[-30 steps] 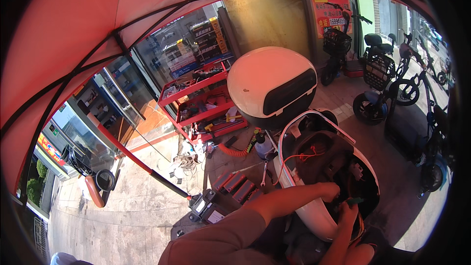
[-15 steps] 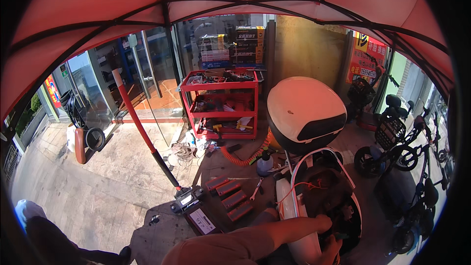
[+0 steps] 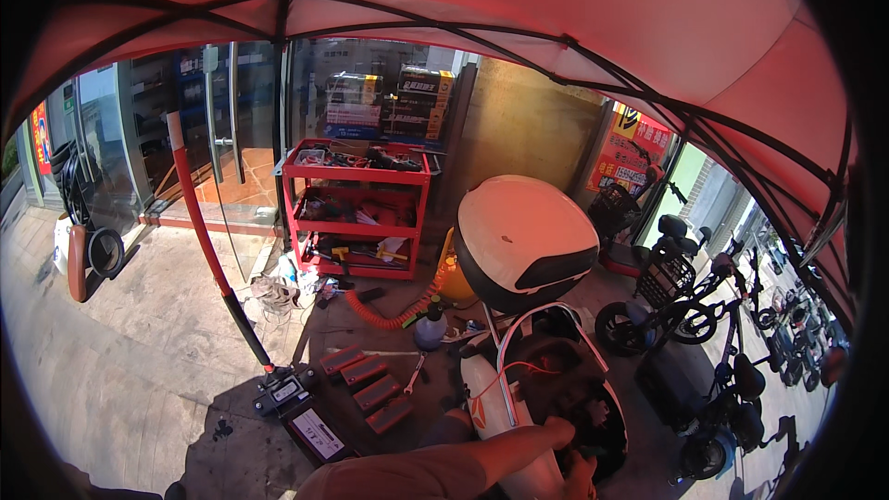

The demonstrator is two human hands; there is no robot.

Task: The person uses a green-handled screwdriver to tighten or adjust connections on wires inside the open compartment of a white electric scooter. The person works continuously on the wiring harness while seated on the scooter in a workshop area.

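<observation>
A white electric scooter (image 3: 479, 375) stands before me, its compartment (image 3: 607, 426) open below a silver grab rail (image 3: 507, 352). A thin red wire (image 3: 505, 368) runs over its rim. My left hand (image 3: 557, 432) reaches into the dark compartment; its fingers are hidden there. Close below it, my right hand (image 3: 581, 474) is at the compartment's near edge with its fingers curled; whatever it grips is too dark to make out. Behind the compartment sits a white and black top box (image 3: 528, 236).
Several red-dark battery-like blocks (image 3: 378, 392) and a wrench (image 3: 417, 372) lie left of the scooter. A floor jack (image 3: 319, 435) with a long red handle (image 3: 199, 213) stands further left. Beyond are a red tool cart (image 3: 356, 222), a spray bottle (image 3: 430, 329) and an orange coiled hose (image 3: 389, 319). Parked bikes (image 3: 667, 296) line the right.
The view has swung right and tilted, so the scene appears shifted left. Both hands stay at the scooter's compartment. The dark-clothed leg at the lower left has mostly left the view.
</observation>
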